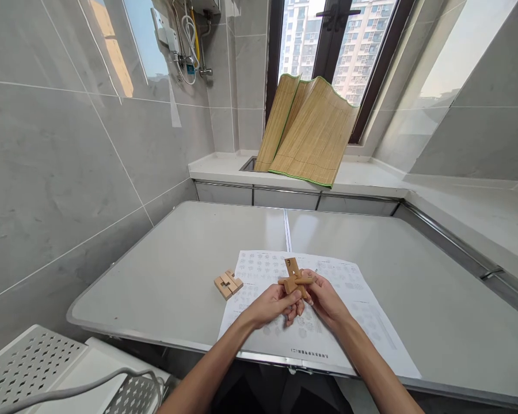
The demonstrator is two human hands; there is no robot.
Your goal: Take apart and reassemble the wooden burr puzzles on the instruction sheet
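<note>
Lower end of wooden cross puzzle (294, 279) hidden behind hands' fingers (294, 310), instruction sheet (349, 322) print too small to read

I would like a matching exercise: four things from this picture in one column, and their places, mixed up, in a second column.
Things:
1. wooden cross
2. wooden blocks
3. paper sheet
4. bamboo mat

Places:
A. leaning at the window
B. flat on the table, under the hands
C. held in both hands
D. on the table, left of the sheet

Pairs: 1-C, 2-D, 3-B, 4-A
</note>
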